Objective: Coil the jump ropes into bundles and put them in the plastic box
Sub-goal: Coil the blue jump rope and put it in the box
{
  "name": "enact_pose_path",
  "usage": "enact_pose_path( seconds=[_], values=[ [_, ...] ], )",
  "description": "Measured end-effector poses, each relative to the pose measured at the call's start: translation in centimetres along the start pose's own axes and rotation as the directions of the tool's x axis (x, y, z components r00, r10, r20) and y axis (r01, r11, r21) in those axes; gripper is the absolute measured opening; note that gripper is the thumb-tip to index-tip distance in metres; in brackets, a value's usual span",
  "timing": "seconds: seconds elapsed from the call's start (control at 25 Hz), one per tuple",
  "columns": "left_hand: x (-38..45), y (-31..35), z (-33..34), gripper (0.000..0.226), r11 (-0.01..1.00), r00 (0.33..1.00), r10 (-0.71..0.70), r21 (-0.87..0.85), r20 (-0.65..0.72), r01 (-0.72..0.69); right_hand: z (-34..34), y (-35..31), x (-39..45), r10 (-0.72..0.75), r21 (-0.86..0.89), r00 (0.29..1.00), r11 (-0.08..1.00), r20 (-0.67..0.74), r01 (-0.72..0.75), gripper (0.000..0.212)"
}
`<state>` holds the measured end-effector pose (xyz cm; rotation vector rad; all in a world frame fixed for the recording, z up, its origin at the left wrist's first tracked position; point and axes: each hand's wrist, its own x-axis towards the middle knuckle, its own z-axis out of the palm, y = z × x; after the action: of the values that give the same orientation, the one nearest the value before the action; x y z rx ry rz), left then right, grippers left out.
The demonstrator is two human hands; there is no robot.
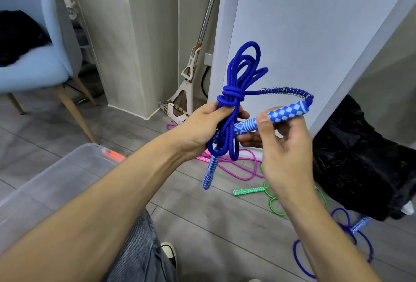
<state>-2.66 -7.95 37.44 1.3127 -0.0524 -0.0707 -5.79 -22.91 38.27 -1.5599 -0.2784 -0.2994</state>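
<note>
While the clear plastic box sits near at lower left, I see left hand fingers curled round the blue jump rope coil, right hand pinching its patterned handle; pink rope and green rope on floor beyond.

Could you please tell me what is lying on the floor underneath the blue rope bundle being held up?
Below the blue rope bundle a pink jump rope lies loose on the floor, with a green one beside it. The hands and bundle cover part of the pink rope.
</note>
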Motion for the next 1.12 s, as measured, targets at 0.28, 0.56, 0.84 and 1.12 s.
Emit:
enact_pose_path(
  seconds=[0.28,0.56,0.84,1.12],
  values=[
    [-0.2,0.2,0.3,0.019,0.988,0.998,-0.062,-0.145,-0.026,0.058,-0.6,1.1,0.1,-0.043,-0.321,0.982,0.941,0.185,0.102,0.009],
    [-0.3,0.3,1.2,0.020,0.927,0.988,-0.133,-0.364,-0.078,0.096,-0.8,2.0,0.3,0.122,-0.573,0.956,0.817,0.266,0.055,0.010],
    [0.7,0.0,0.6,0.017,0.855,0.954,-0.164,-0.519,-0.251,0.011,1.7,3.0,-1.7,0.260,-0.489,0.956,0.857,0.134,-0.165,0.071],
    [0.4,-0.2,0.9,0.029,0.850,0.965,-0.164,-0.526,-0.204,0.033,3.5,5.9,-1.5,0.327,-0.484,0.930,0.849,0.169,-0.211,0.012]
  ],
)
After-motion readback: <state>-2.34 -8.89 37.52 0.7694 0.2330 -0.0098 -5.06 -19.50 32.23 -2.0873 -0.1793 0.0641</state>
